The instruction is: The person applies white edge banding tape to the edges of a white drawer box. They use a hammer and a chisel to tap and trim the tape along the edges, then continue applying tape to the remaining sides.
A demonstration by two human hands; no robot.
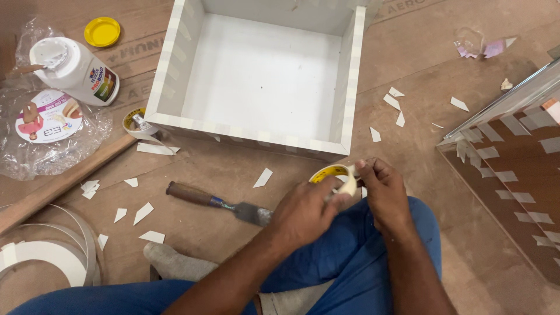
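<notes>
I sit on the floor in blue trousers. My left hand [303, 213] grips a roll of masking tape [335, 175] with a yellow core, just in front of a white open box [256, 140] whose edges carry strips of tape. My right hand [382, 192] pinches the loose end of the tape at the roll's right side. A chisel [216, 203] with a brown wooden handle lies on the brown board just left of my left hand, its blade partly hidden by that hand.
A white glue bottle [76, 70] and its yellow lid [102, 31] lie at the far left beside a plastic bag [49, 125]. A second tape roll [137, 122] sits by the box's left corner. A taped brown panel [513, 169] stands right. Paper scraps litter the board; white edge banding coils [46, 254] lower left.
</notes>
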